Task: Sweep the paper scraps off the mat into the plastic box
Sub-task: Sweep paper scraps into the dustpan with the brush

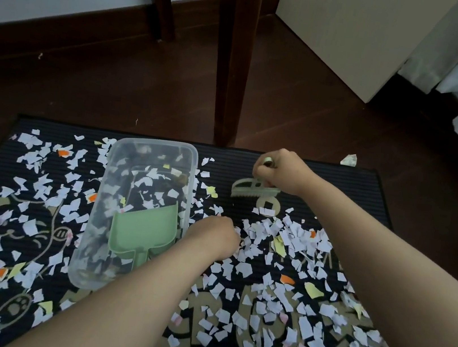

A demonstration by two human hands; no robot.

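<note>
Head view. A black ribbed floor mat with a gold cat design (338, 189) lies on dark wooden flooring, strewn with torn white, yellow and orange paper scraps (295, 236), thickest right of centre. A clear rectangular plastic box (155, 142) rests on the mat's left half, holding some scraps and a pale green plastic dustpan (145, 229) (handle towards the viewer). The right hand (282, 169) is closed round the handle of a small pale green hand brush (255, 190), bristles down on the mat's far side, right of the box. The left hand (212, 236) rests knuckles-up at the near edge of the scrap heap, just beside the box; its fingers are hidden, so its grip cannot be told. A dark wooden furniture leg (235, 55) stands behind the mat.
</note>
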